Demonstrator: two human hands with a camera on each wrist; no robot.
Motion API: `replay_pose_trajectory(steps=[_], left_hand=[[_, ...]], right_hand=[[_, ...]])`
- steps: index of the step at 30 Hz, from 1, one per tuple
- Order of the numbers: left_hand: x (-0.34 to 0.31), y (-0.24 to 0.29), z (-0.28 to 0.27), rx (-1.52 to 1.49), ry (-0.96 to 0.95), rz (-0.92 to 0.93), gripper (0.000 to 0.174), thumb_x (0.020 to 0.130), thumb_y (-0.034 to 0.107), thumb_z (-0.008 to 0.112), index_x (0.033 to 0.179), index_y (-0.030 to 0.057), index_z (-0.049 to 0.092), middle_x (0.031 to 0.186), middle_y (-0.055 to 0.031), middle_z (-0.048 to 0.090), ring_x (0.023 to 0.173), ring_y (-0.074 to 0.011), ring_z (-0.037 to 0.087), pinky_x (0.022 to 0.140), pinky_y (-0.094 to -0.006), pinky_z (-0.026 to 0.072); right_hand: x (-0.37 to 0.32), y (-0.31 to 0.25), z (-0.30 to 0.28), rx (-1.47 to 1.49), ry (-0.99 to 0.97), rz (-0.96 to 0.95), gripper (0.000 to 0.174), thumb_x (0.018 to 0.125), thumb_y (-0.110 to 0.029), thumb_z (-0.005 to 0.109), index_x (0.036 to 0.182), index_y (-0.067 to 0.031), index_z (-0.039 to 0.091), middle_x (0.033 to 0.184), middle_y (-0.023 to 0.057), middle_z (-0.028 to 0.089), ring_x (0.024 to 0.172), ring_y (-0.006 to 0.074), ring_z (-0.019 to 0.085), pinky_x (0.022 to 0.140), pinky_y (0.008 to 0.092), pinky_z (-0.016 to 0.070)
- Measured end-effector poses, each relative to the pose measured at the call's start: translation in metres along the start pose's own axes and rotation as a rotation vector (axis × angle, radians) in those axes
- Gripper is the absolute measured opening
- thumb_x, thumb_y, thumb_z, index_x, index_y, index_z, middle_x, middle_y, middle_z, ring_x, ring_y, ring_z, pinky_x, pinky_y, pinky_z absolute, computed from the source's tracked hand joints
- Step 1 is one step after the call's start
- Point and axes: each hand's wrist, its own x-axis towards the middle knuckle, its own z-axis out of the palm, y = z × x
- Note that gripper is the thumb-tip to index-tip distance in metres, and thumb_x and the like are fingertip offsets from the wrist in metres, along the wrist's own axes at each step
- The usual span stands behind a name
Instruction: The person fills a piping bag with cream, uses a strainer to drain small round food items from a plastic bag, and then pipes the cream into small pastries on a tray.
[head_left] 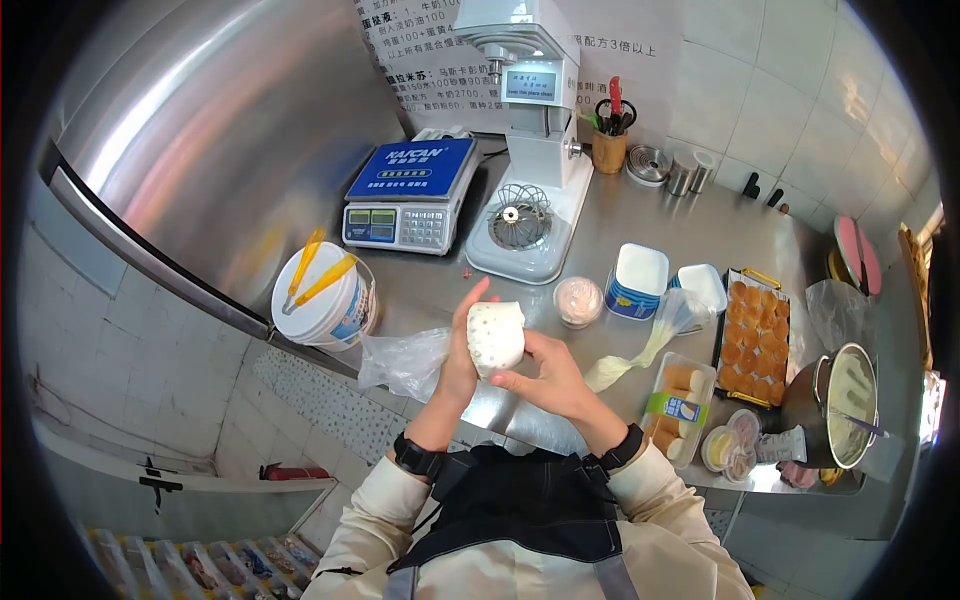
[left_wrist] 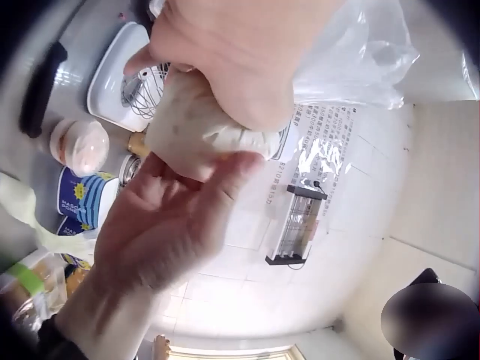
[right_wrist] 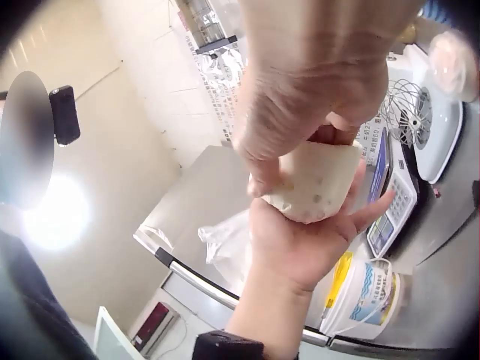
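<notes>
A soft white bundle (head_left: 494,338) with pale greyish dots is between both hands, above the counter's front edge. My left hand (head_left: 459,345) carries it against the palm, fingers straight and reaching past it. My right hand (head_left: 548,378) grips its other side with bent fingers and thumb. In the left wrist view, the right thumb presses small pleats on the white bundle (left_wrist: 206,139). In the right wrist view, its spotted underside sits over the left palm (right_wrist: 289,244). What is inside the bundle is hidden.
A white bucket (head_left: 325,300) with yellow-handled tools stands left, beside a clear plastic bag (head_left: 402,362). Behind are a scale (head_left: 400,228) and a stand mixer (head_left: 530,170). To the right are a tub of pink cream (head_left: 578,301), a piping bag (head_left: 640,350), a pastry tray (head_left: 755,340) and a pot (head_left: 845,400).
</notes>
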Motion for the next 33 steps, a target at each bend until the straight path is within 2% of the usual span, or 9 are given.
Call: replay_pose_trajectory(steps=[5,7,10,12,18,20,25,30,33], left_hand=[[0.016,0.013,-0.015,0.089,-0.183,-0.188,0.050,0.089,0.032,0.026,0.131,0.0044,0.027,0.132,-0.0148,0.030,0.120,-0.0238,0.032,0.097,-0.0330,0.0273],[0.021,0.017,-0.020,0.002,-0.212,-0.345,0.051,0.090,0.031,0.026,0.132,0.0035,0.024,0.135,-0.0141,0.026,0.123,-0.0242,0.028,0.099,-0.0331,0.0237],[0.035,0.017,-0.024,-0.118,-0.034,-0.139,0.051,0.091,0.031,0.024,0.132,0.0022,0.022,0.137,-0.0120,0.022,0.125,-0.0236,0.023,0.100,-0.0326,0.0207],[0.040,0.025,-0.016,0.037,-0.140,0.262,0.052,0.091,0.034,0.023,0.132,0.0017,0.023,0.137,-0.0115,0.024,0.125,-0.0235,0.022,0.101,-0.0332,0.0187],[0.050,0.042,-0.032,0.645,-0.354,0.508,0.050,0.092,0.033,0.014,0.128,0.0025,0.030,0.132,-0.0120,0.032,0.121,-0.0234,0.029,0.100,-0.0340,0.0202],[0.049,0.039,-0.032,0.153,-0.360,0.168,0.050,0.092,0.033,0.016,0.127,-0.0001,0.031,0.131,-0.0143,0.032,0.120,-0.0210,0.030,0.099,-0.0328,0.0226],[0.051,0.030,-0.030,-0.199,-0.332,0.014,0.053,0.092,0.037,0.017,0.127,-0.0012,0.029,0.130,-0.0143,0.032,0.120,-0.0217,0.030,0.099,-0.0327,0.0223],[0.058,0.029,-0.037,0.392,-0.139,0.432,0.054,0.091,0.040,0.018,0.128,0.0014,0.028,0.130,-0.0151,0.032,0.120,-0.0259,0.031,0.098,-0.0340,0.0252],[0.064,0.039,-0.045,0.140,-0.292,0.350,0.054,0.091,0.039,0.019,0.127,0.0009,0.030,0.131,-0.0150,0.031,0.119,-0.0256,0.032,0.097,-0.0350,0.0277]], right_hand=[[0.007,-0.009,-0.013,-0.094,-0.225,0.412,0.028,0.076,-0.014,0.064,0.098,0.0021,0.058,0.085,0.0043,0.061,0.079,0.0085,0.054,0.069,0.0228,0.0438],[0.007,-0.006,-0.008,0.062,-0.211,0.333,0.030,0.076,-0.019,0.064,0.096,0.0024,0.059,0.083,0.0038,0.061,0.075,0.0073,0.053,0.066,0.0221,0.0434],[0.015,-0.002,0.003,0.377,-0.201,0.285,0.036,0.077,-0.024,0.064,0.101,0.0020,0.057,0.090,0.0022,0.060,0.080,0.0082,0.053,0.071,0.0237,0.0431],[0.026,-0.003,0.016,0.714,0.039,0.108,0.044,0.076,-0.024,0.065,0.110,0.0007,0.050,0.100,0.0043,0.056,0.088,0.0103,0.051,0.078,0.0261,0.0412],[0.041,0.006,0.035,0.347,-0.029,0.144,0.051,0.071,-0.020,0.069,0.111,0.0014,0.047,0.102,0.0036,0.055,0.095,0.0118,0.051,0.082,0.0276,0.0406],[0.043,-0.008,0.037,0.434,0.086,0.245,0.052,0.068,-0.016,0.071,0.111,0.0006,0.047,0.102,0.0044,0.055,0.094,0.0105,0.050,0.082,0.0273,0.0409],[0.048,-0.008,0.037,0.968,0.221,0.207,0.055,0.071,-0.012,0.065,0.117,0.0016,0.039,0.112,0.0091,0.051,0.103,0.0200,0.050,0.090,0.0330,0.0383],[0.062,0.001,0.040,0.507,0.237,0.033,0.056,0.073,-0.010,0.064,0.121,0.0006,0.036,0.111,0.0050,0.049,0.099,0.0135,0.050,0.087,0.0269,0.0382],[0.062,-0.013,0.040,0.315,-0.034,0.222,0.058,0.070,-0.012,0.069,0.118,0.0014,0.040,0.108,0.0044,0.051,0.097,0.0120,0.050,0.082,0.0260,0.0404]])
